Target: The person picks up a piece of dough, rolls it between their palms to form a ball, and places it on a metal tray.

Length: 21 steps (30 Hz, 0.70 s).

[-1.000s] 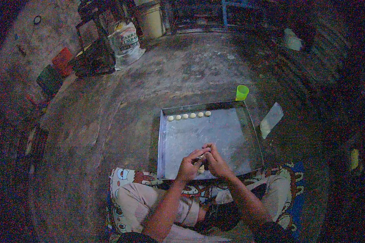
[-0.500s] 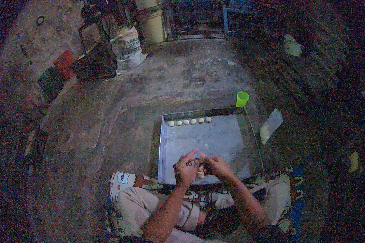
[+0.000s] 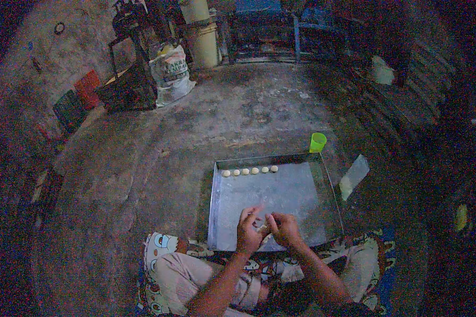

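My left hand (image 3: 249, 233) and my right hand (image 3: 284, 230) meet over the near edge of a shallow square metal tray (image 3: 296, 196). Between them is a small piece of pale dough (image 3: 266, 239), mostly covered by the fingers. Both hands are closed round it, the left index finger pointing outward. Along the tray's far side, toward the left, several small round dough balls (image 3: 255, 170) lie in one row.
A green plastic cup (image 3: 317, 141) stands by the tray's far right corner. Right of the tray lies a clear plastic packet (image 3: 354, 177). Farther off at left are a white sack (image 3: 172, 76) and a cream bucket (image 3: 203, 45). I sit cross-legged on a patterned mat (image 3: 161, 244).
The whole scene sits slightly lower in the picture. My fingers have shifted round the dough, and less of it shows now. The row of dough balls is the same.
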Motion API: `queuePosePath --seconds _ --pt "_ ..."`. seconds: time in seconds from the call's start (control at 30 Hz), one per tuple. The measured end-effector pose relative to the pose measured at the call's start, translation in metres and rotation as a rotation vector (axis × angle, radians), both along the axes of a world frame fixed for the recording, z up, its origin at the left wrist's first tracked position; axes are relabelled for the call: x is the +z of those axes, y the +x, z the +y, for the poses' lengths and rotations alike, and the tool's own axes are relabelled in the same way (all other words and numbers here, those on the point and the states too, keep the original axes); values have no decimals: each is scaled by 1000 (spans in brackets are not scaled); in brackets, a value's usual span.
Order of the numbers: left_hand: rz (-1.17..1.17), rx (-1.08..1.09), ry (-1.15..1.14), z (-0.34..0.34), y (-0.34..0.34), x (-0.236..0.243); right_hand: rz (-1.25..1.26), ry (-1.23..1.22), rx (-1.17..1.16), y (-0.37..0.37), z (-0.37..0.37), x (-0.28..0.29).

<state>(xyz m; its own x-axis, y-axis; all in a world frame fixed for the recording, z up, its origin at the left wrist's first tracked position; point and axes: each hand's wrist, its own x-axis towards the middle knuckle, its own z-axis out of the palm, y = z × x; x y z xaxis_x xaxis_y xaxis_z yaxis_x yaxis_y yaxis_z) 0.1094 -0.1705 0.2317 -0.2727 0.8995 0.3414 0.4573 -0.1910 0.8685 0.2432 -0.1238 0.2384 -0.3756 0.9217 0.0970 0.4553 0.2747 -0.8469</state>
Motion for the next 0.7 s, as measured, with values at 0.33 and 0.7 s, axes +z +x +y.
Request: queuePosePath --seconds 0.33,0.7 --pt "296 154 63 2 23 -18 -220 -27 171 26 15 -25" --pt "-626 -103 -56 -8 36 -70 461 -869 113 34 2 -50"
